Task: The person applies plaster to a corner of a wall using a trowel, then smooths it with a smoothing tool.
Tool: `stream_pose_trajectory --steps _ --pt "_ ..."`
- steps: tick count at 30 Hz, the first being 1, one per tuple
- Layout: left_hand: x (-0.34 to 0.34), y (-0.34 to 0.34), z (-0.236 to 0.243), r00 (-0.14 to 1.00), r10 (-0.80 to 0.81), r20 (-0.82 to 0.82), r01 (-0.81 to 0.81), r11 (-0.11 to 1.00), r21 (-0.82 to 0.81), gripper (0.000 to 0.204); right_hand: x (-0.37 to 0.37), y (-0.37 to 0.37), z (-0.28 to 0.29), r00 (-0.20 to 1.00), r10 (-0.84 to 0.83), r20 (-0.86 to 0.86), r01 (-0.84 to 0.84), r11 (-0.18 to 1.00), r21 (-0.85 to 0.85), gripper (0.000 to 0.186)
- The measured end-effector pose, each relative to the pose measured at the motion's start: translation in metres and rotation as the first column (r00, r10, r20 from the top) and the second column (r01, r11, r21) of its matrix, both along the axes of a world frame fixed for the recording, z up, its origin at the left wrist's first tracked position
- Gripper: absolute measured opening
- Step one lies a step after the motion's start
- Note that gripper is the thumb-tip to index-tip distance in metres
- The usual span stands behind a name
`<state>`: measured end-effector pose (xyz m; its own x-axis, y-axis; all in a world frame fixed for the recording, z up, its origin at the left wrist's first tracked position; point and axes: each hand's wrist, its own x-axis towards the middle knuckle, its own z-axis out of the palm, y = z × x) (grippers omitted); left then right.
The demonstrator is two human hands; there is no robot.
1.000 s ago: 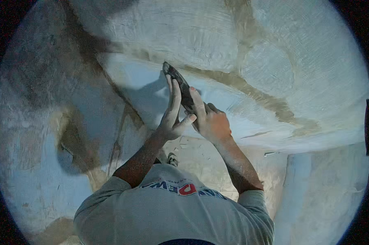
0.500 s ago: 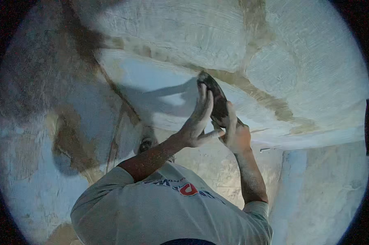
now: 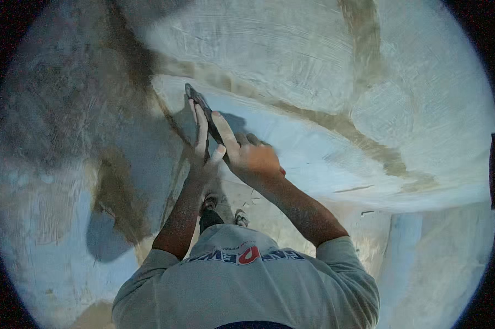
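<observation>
A dark, narrow, flat tool point(image 3: 202, 102) is held between both hands against the pale blue and white wall point(image 3: 269, 118). It tilts, its top end towards the upper left, and looks almost edge-on; whether it is a float or a sanding block I cannot tell. My left hand point(image 3: 205, 151) lies along its left side, fingers stretched up it and thumb pointing towards the other hand. My right hand point(image 3: 253, 156) grips the lower right side, index finger extended along the tool and the other fingers bent. Pale dust coats my fingers.
A dark inner corner point(image 3: 173, 126) runs down just left of the tool. Brown strips point(image 3: 313, 116) and a brown patch point(image 3: 118, 192) mark the walls. My feet point(image 3: 241, 218) show on the floor below. A small fitting point(image 3: 367, 213) juts out at the right.
Both hands and the tool have moved left along the wall, close to the corner. The tool has turned from showing its broad face to nearly edge-on.
</observation>
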<state>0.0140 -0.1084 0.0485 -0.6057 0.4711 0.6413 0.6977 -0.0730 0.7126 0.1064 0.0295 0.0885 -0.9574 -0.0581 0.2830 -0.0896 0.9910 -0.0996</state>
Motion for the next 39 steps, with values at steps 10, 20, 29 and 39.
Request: stream_pose_trajectory --steps 10,20,29,39 --pt "0.071 0.077 -0.022 0.927 -0.361 0.101 0.363 0.932 0.001 0.118 0.105 0.075 -0.004 0.985 -0.119 -0.125 0.114 0.992 -0.048 0.085" --pt "0.06 0.066 -0.028 0.965 -0.249 0.085 0.25 0.968 -0.008 0.117 0.082 0.06 -0.006 0.981 -0.079 -0.178 0.085 0.996 0.03 0.083" --pt "-0.001 -0.008 -0.008 0.982 -0.12 0.146 0.108 0.99 0.092 0.113 -0.003 -0.013 0.007 0.981 -0.053 0.188 0.064 0.996 -0.055 0.059" --pt "-0.04 -0.049 -0.046 0.929 -0.142 0.34 0.099 0.985 0.141 0.102 -0.041 -0.053 -0.017 0.998 0.052 -0.03 -0.051 0.998 0.039 0.044"
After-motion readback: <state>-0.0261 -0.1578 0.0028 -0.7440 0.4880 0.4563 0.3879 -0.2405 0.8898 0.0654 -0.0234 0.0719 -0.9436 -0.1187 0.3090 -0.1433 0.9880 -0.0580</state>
